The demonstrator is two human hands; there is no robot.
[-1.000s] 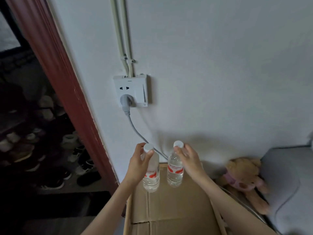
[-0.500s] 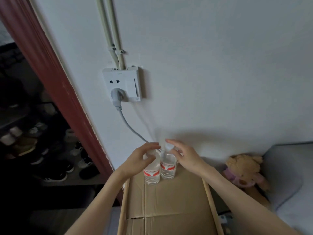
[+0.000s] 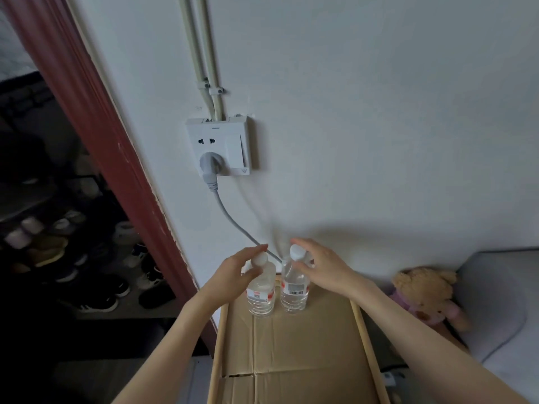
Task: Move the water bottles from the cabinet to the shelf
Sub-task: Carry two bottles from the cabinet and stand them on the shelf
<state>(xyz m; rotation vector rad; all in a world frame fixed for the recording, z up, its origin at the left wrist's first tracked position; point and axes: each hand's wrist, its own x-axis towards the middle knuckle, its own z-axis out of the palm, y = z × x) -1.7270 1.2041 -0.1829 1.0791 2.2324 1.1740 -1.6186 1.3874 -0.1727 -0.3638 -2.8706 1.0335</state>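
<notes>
Both hands, left hand (image 3: 237, 268) and right hand (image 3: 319, 265), loosely pinch the necks of two full, weighty, slick-walled water bottles (image 3: 260, 290) at the cardboard-lined shelf's (image 3: 294, 351) far edge.

— How are the arms?
— Both bare forearms reach forward and converge.
— And the hands?
— The left hand (image 3: 236, 268) has its fingers curved around a bottle cap; the right hand (image 3: 322, 265) does the same, thumb below, fingers arched over.

Shoes (image 3: 96, 290) dim and indistinct; cardboard (image 3: 291, 360) cut off below.
</notes>
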